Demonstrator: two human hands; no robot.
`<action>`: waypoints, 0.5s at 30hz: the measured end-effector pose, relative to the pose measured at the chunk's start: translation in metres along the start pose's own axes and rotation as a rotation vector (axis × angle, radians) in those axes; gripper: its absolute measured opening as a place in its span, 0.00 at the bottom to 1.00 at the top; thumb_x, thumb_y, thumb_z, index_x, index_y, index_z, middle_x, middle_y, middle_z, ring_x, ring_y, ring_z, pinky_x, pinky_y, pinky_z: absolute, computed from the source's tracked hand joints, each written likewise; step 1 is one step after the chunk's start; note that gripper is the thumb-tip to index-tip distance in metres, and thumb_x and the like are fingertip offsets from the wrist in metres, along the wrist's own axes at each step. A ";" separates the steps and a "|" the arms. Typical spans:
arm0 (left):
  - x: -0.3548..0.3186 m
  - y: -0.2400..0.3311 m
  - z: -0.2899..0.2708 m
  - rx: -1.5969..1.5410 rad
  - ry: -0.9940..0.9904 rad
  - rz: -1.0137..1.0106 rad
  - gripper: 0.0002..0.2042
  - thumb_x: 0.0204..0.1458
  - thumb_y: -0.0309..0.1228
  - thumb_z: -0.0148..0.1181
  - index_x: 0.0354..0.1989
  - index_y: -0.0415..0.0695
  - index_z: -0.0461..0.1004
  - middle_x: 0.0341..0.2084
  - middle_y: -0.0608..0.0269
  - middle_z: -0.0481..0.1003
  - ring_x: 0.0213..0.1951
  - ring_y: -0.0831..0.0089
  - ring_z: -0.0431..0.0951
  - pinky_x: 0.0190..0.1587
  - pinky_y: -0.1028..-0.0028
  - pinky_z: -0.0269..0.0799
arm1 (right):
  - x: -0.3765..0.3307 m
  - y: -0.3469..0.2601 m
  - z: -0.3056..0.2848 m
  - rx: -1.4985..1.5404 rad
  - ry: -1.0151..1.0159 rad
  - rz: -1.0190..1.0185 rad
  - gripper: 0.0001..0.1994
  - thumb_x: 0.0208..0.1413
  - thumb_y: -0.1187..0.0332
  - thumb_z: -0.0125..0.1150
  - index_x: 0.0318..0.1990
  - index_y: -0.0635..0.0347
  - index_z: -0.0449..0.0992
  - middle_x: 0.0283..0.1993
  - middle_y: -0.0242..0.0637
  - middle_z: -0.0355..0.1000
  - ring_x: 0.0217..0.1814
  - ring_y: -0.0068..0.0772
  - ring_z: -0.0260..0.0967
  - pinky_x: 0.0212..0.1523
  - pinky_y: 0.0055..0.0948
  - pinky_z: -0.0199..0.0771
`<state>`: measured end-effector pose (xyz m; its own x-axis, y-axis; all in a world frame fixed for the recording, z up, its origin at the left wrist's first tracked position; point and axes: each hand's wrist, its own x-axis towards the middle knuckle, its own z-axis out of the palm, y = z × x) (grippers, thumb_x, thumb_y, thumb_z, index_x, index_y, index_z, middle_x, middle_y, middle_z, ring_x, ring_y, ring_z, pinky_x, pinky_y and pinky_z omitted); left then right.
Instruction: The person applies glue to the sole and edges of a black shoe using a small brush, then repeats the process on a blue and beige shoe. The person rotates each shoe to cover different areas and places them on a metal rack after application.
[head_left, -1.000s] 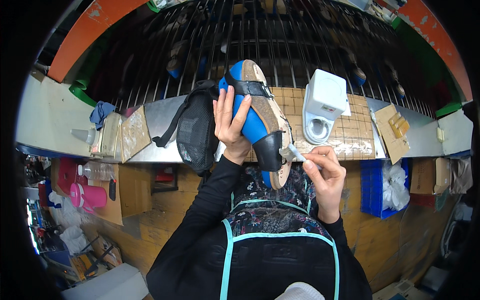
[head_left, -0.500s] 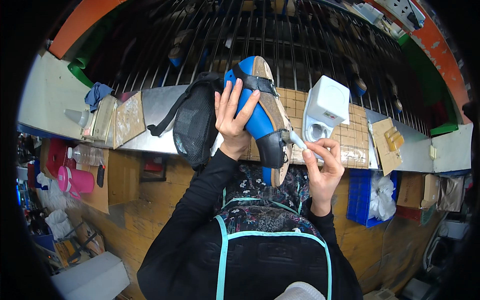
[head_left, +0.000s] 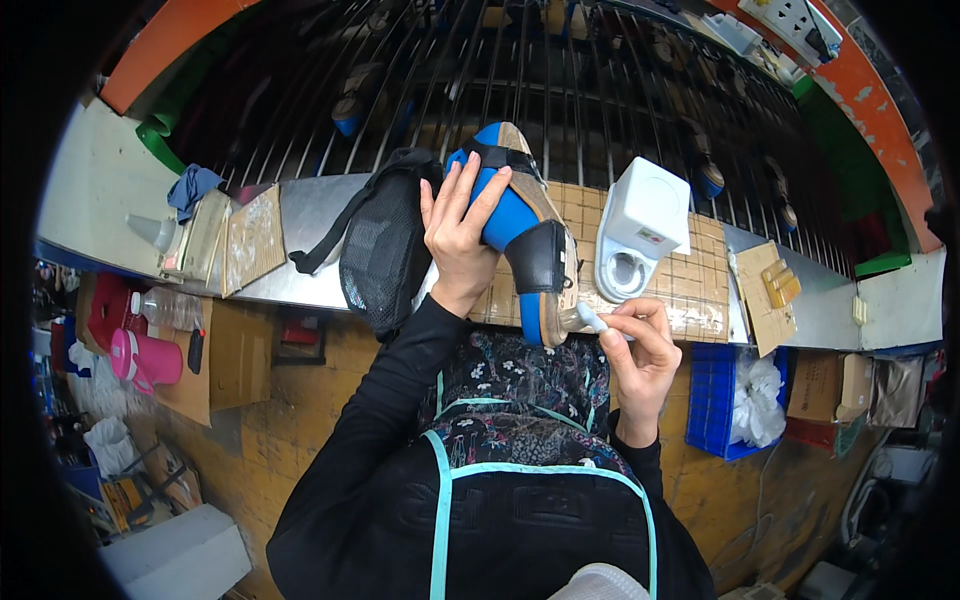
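My left hand (head_left: 461, 232) grips a blue and black shoe (head_left: 519, 228) with a tan sole, held on edge above the workbench (head_left: 300, 285), its heel end pointing toward me. My right hand (head_left: 636, 352) pinches a small white-handled brush (head_left: 585, 318) whose tip touches the sole's edge near the heel. A black mesh bag (head_left: 384, 250) lies on the bench just left of my left hand.
A white box-shaped machine (head_left: 638, 232) stands on the bench right of the shoe. A metal bar rack (head_left: 520, 70) holding other shoes rises behind. A pink jug (head_left: 145, 360) sits lower left, a blue crate (head_left: 722, 400) with white bags lower right.
The shoe and my left hand have stayed nearly still. My right hand has moved the brush along the sole's edge near the heel.
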<state>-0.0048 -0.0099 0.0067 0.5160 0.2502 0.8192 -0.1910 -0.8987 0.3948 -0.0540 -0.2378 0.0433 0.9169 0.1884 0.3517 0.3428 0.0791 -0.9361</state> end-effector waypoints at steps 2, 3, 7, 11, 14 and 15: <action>0.001 0.001 0.000 0.016 -0.026 -0.010 0.26 0.41 0.31 0.68 0.54 0.55 0.76 0.57 0.54 0.71 0.60 0.53 0.70 0.66 0.43 0.48 | -0.001 0.002 0.000 -0.039 0.019 -0.002 0.07 0.51 0.77 0.66 0.39 0.67 0.82 0.38 0.35 0.67 0.34 0.19 0.66 0.30 0.18 0.65; 0.001 0.002 0.000 0.015 -0.034 -0.019 0.26 0.40 0.29 0.68 0.54 0.55 0.76 0.57 0.55 0.71 0.60 0.53 0.70 0.66 0.43 0.48 | -0.001 0.003 0.000 -0.040 0.029 -0.016 0.07 0.51 0.77 0.66 0.39 0.67 0.82 0.38 0.35 0.67 0.34 0.19 0.66 0.31 0.18 0.65; 0.000 0.004 0.001 0.033 -0.054 -0.029 0.27 0.40 0.25 0.68 0.54 0.56 0.76 0.57 0.56 0.71 0.60 0.54 0.70 0.66 0.43 0.46 | 0.002 0.002 0.001 -0.162 0.065 -0.037 0.07 0.51 0.77 0.66 0.39 0.66 0.82 0.39 0.34 0.67 0.35 0.19 0.66 0.32 0.19 0.66; 0.000 0.004 0.001 0.047 -0.049 -0.007 0.28 0.40 0.26 0.68 0.54 0.58 0.76 0.58 0.56 0.71 0.60 0.55 0.70 0.66 0.43 0.46 | 0.006 -0.002 0.003 -0.271 0.102 -0.072 0.08 0.51 0.77 0.67 0.39 0.64 0.82 0.39 0.34 0.67 0.34 0.19 0.66 0.32 0.18 0.67; 0.000 0.003 0.001 0.057 -0.041 0.003 0.28 0.40 0.27 0.69 0.54 0.59 0.76 0.58 0.56 0.71 0.60 0.55 0.70 0.66 0.43 0.46 | 0.008 -0.003 0.006 -0.365 0.158 -0.157 0.08 0.50 0.76 0.68 0.40 0.64 0.82 0.40 0.34 0.67 0.34 0.19 0.66 0.31 0.17 0.67; 0.000 0.002 0.001 0.064 -0.039 0.007 0.28 0.40 0.27 0.69 0.54 0.59 0.76 0.58 0.56 0.71 0.60 0.54 0.70 0.66 0.43 0.46 | 0.008 -0.003 0.006 -0.398 0.181 -0.193 0.08 0.50 0.76 0.68 0.40 0.64 0.82 0.40 0.34 0.67 0.34 0.19 0.66 0.31 0.17 0.67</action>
<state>-0.0039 -0.0124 0.0074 0.5469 0.2312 0.8046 -0.1417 -0.9217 0.3612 -0.0485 -0.2305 0.0489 0.8374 0.0310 0.5457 0.5297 -0.2921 -0.7963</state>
